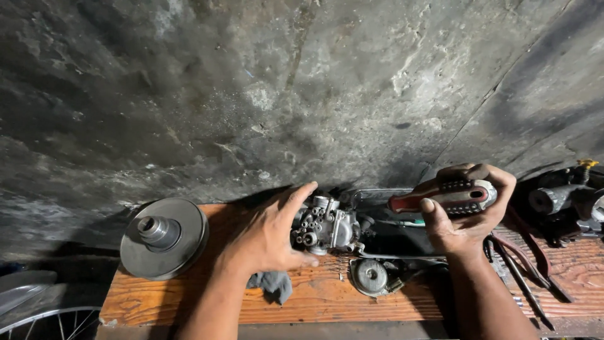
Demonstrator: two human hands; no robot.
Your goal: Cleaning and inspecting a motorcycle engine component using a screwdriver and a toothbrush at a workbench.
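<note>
Carburetor on bench, L hand on it; R hand w/ screwdriver.

L hand (267, 236) spread, fingers apart, gripping cast-metal carburetor (324, 225) at mid-bench: dull grey, knobbly, ports and screws facing camera. R hand (469, 217) closed round screwdriver (443, 196), red/grey ribbed handle; long axis approx horizontal, butt to right, shaft end toward carb, tip hidden. Hands well apart. Wooden bench (377, 302) orange, grainy, oil-stained. Smooth steel pulley disc (165, 238) far left. Round cap (370, 276) and grey rag (274, 284) just below carb. Wall (302, 94) rough, sooty.
</note>
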